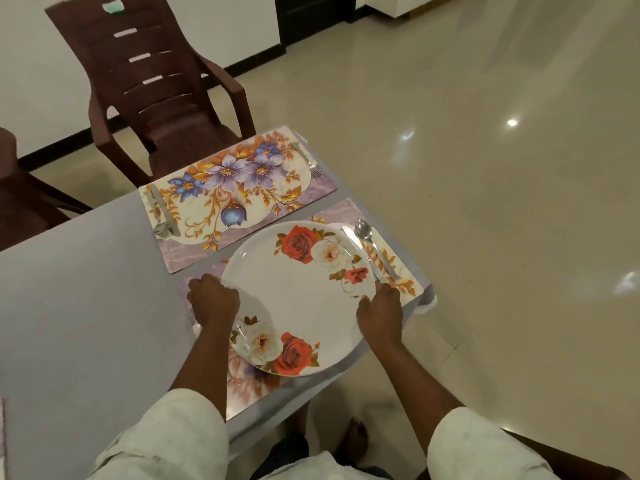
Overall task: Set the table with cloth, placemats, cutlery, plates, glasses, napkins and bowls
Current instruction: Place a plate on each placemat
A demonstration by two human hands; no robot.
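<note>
**Plate held at both edges over the near mat**

On the near mat [398,258], at the table's corner, sits a white plate [304,299] printed with red and cream roses. Both hands grip it from opposite sides. The left hand [214,299] curls over the plate's left rim, knuckles up, fingers tucked round the edge. The right hand [379,311] clasps the right rim, its thumb lying on the plate's upper face and its fingers going under the edge. The plate lies between the two hands and covers most of the mat; whether it rests fully on the mat or is a touch raised cannot be told.

Just right of the plate, on the same mat, lie a knife [360,251] and a spoon [372,245], side by side, the knife nearer the plate and running close to the right hand's fingertips.

Beyond, a second mat [239,195] with purple and blue flowers lies bare of a plate, with a spoon and knife [161,216] at its left end and a fork [306,157] at its right end. A grey cloth [86,289] covers the table. A brown chair [162,95] stands behind the far mat.
</note>
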